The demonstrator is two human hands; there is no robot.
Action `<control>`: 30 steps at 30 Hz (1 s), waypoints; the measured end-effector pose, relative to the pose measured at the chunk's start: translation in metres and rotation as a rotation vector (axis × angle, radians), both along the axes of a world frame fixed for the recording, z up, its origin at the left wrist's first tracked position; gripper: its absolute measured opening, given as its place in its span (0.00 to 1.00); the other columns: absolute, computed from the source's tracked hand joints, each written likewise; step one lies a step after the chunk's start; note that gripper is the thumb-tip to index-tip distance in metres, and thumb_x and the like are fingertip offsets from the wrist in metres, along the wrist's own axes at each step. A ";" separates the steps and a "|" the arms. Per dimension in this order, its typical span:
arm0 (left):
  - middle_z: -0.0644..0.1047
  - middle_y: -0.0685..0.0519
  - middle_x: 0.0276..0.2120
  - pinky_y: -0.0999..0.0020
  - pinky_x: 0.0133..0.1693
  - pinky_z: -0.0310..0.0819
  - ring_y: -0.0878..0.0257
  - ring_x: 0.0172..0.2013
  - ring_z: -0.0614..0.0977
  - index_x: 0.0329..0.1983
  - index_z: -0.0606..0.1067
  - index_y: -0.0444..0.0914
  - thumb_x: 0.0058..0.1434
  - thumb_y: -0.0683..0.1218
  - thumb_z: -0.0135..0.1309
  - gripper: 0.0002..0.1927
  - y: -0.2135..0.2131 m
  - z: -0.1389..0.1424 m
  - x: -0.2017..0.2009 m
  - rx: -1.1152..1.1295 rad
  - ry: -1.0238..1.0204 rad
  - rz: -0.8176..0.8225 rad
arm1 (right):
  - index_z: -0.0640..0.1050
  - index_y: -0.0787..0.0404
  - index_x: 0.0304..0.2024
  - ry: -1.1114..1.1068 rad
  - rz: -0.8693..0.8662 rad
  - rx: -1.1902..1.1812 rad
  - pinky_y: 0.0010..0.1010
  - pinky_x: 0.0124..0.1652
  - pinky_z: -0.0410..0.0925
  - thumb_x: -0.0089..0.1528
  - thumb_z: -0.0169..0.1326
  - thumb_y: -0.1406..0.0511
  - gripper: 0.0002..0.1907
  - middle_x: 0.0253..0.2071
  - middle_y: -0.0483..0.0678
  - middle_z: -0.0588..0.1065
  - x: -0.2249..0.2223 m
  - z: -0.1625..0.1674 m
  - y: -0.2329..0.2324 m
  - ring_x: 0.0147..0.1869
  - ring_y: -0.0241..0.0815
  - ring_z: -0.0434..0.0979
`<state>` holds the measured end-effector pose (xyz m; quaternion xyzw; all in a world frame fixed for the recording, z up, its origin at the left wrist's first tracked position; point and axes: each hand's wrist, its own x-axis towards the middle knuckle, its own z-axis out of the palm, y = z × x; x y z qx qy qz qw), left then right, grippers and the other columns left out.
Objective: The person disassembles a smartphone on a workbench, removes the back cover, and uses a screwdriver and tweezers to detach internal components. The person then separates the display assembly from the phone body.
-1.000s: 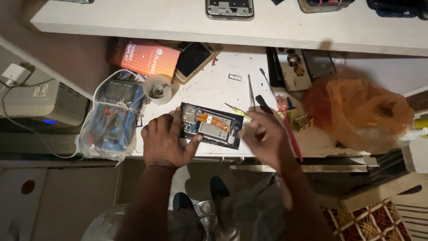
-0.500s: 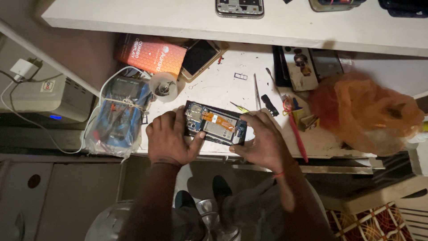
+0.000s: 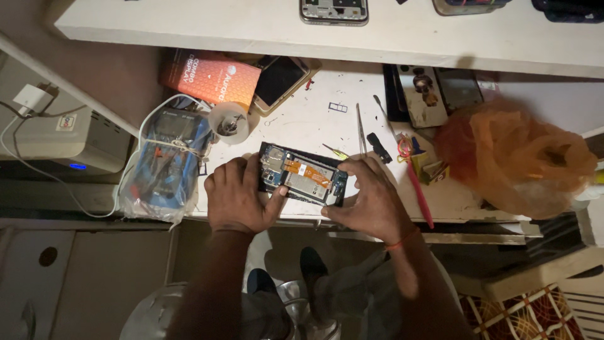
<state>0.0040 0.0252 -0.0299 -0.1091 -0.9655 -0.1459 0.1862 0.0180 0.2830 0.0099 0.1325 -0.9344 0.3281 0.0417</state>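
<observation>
Orange flex already exposed: phone [image 3: 303,178] back off, lying flat on bench [image 3: 302,119] edge btwn both hands. Left hand [image 3: 238,196] and right hand [image 3: 372,200] clamped on its ends. Internals untouched; tweezers [image 3: 360,129] idle nearby.

**Colours on the workbench**

The opened phone [image 3: 304,179] shows a black frame, an orange ribbon strip, blue board patches and a silver-grey plate. The flat box [image 3: 211,77] is orange-red with white lettering. The bagged meter [image 3: 165,165] is blue and black under clear plastic. The crumpled bag [image 3: 516,157] is translucent orange. The slim tool [image 3: 418,192] is pink-red. The worktop [image 3: 308,129] is white, speckled dark. The mat [image 3: 522,311] carries a red and yellow lattice pattern.
</observation>
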 end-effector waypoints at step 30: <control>0.73 0.45 0.52 0.49 0.54 0.61 0.47 0.52 0.71 0.62 0.73 0.36 0.55 0.72 0.53 0.44 0.001 0.004 0.000 0.017 -0.007 -0.022 | 0.82 0.67 0.48 0.205 0.099 -0.098 0.32 0.48 0.76 0.44 0.75 0.62 0.31 0.48 0.52 0.76 0.010 0.006 0.005 0.53 0.44 0.77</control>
